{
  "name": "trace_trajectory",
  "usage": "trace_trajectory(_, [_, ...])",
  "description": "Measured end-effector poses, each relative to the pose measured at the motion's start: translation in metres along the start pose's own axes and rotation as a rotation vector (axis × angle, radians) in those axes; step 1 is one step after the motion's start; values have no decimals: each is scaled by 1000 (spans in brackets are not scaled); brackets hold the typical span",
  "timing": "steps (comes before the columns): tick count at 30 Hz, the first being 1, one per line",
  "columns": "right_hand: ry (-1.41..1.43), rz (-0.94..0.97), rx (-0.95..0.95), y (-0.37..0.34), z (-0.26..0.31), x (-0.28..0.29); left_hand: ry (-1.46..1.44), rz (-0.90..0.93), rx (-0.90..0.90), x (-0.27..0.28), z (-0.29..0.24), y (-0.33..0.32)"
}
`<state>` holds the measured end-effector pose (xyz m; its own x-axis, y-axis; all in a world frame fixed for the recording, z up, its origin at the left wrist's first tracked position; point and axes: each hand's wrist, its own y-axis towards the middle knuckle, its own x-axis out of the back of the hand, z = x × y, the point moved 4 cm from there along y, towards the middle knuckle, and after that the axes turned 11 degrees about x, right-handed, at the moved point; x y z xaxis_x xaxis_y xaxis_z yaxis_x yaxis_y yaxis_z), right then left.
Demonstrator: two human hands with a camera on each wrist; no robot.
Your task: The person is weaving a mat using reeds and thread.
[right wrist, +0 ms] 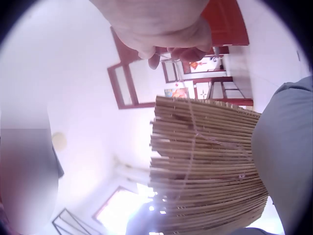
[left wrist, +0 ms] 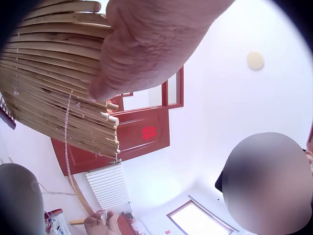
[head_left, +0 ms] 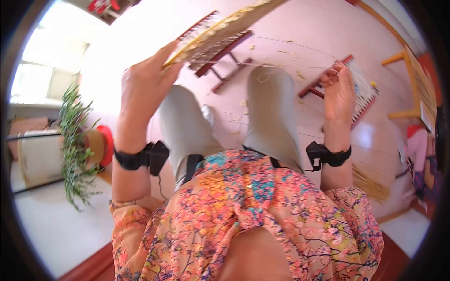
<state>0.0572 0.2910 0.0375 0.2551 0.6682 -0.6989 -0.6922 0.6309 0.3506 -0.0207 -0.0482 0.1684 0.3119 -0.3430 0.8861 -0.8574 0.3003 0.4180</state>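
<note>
A mat of pale plant stalks [head_left: 225,30], laid side by side and stitched with thread, is raised at the upper middle of the head view. My left hand [head_left: 145,86] grips its near edge, thumb on one face in the left wrist view. From the stalks [left wrist: 54,73] a light thread [left wrist: 66,129] runs across to my right hand [head_left: 340,91]. Curled fingertips of that hand pinch the thread, well to the right of the mat. In the right wrist view the mat's stalk ends [right wrist: 161,147] face the camera, with stitching lines crossing them; a needle does not show.
Two low dark-red stools with woven seats stand on the floor, one beneath the mat and a right-hand stool [head_left: 361,96]. Stalk scraps [head_left: 300,75] lie scattered. A potted plant [head_left: 77,145] is at left; a wooden frame [head_left: 412,89] and a stalk bundle [head_left: 370,182] are at right.
</note>
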Motion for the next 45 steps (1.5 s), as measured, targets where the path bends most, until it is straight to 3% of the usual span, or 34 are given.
trace_trajectory(1, [-16, -112, -46, -2, 6, 23, -11, 33, 22, 1, -4, -3])
trace_trajectory(8, [97, -416, -14, 0, 42, 94, -29, 45, 64, 2, 10, -1])
trace_trajectory(16, [-11, -661, 114, -8, 92, 169, -67, 89, 72, 4, 23, 15])
trace_trajectory(19, [-69, -712, 79, -22, 103, 193, -109, 78, 81, 2, 30, 21])
trace_trajectory(20, [-70, -715, 74, -30, 104, 198, -106, 82, 84, 2, 28, 21])
trace_trajectory(22, [-274, -336, 129, -37, 103, 195, -98, 93, 74, 6, 23, 20])
trace_trajectory(23, [-269, -335, 119, -33, 100, 202, -90, 95, 81, 6, 24, 20])
trace_trajectory(25, [54, -692, -40, -27, 87, 218, -108, 89, 85, 5, 25, 19])
trace_trajectory(29, [179, -621, -27, -24, 74, 214, -90, 94, 89, 5, 22, 17])
trace_trajectory(31, [169, -496, 22, -19, 72, 212, -81, 89, 103, 4, 22, 17])
trace_trajectory(38, [249, -532, 67, -18, 73, 204, -64, 137, 140, -4, 29, 18])
trace_trajectory(40, [92, -511, 148, -15, 77, 211, -108, 146, 162, -8, 37, 18])
trace_trajectory(45, [-151, -489, 101, -24, 84, 229, -125, 173, 164, -4, 35, 18])
